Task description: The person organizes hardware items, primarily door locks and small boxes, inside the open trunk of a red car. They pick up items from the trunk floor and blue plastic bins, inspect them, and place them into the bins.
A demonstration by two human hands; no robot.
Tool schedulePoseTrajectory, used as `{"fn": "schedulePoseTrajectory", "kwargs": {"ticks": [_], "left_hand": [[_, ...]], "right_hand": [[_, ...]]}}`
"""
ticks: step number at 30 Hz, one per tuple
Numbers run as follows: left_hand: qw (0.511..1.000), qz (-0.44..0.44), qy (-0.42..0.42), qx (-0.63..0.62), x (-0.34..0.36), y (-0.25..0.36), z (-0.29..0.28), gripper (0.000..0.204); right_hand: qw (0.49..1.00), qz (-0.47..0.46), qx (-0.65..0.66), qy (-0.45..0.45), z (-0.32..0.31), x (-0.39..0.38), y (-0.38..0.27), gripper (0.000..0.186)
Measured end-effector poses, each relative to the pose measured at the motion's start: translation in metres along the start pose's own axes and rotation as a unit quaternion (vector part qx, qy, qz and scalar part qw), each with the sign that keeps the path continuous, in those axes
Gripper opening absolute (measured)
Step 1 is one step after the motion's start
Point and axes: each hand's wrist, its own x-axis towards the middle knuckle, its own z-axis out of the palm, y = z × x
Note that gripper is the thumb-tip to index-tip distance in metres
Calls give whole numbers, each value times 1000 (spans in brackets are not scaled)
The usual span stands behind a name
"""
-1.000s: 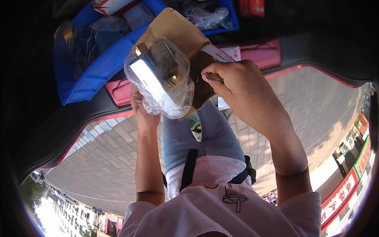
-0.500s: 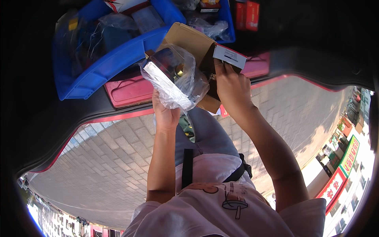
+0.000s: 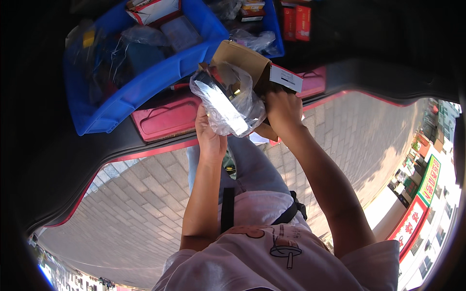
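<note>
A brown cardboard box [image 3: 237, 50] with a white-labelled flap [image 3: 284, 78] stands open between my hands, and a shiny rectangular metal object with brass-coloured parts rests on it in a clear plastic bag [image 3: 228, 104]. My left hand [image 3: 208, 132] is closed under the left side of this bundle, holding the box from below. At the box's right side my right hand [image 3: 284, 111] is bent into the opening, fingers curled, their tips and anything in them hidden.
Two blue plastic bins [image 3: 121, 112] full of bags and small boxes sit in a dark vehicle boot, with red boxes [image 3: 302, 24] at right. A pink case [image 3: 160, 119] lies behind my hands along the boot's edge. Paving [image 3: 131, 203] and shopfronts show beyond.
The box and bag have moved right and slightly down. My right hand has gone from holding small brass-coloured pieces outside to reaching inside the box, and the white flap now stands above it.
</note>
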Motion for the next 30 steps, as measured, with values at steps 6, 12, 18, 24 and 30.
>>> {"fn": "schedulePoseTrajectory", "kwargs": {"ticks": [6, 12, 18, 24, 30], "left_hand": [[999, -38, 1, -12, -1, 4, 8, 36], [998, -56, 7, -12, 5, 8, 7, 38], [998, -64, 15, -20, 5, 9, -1, 38], [997, -79, -1, -16, 5, 8, 8, 43], [997, -64, -5, 43, 7, 6, 11, 41]], "right_hand": [[1000, -10, 1, -17, -40, -12, -2, 9], [994, -96, 30, 30, -3, 13, 5, 8], [991, -79, 91, 56, 29, 7, 11, 24], [997, -61, 44, 14, 20, 27, 8, 30], [999, -6, 50, 13, 20, 38, 5, 27]]}}
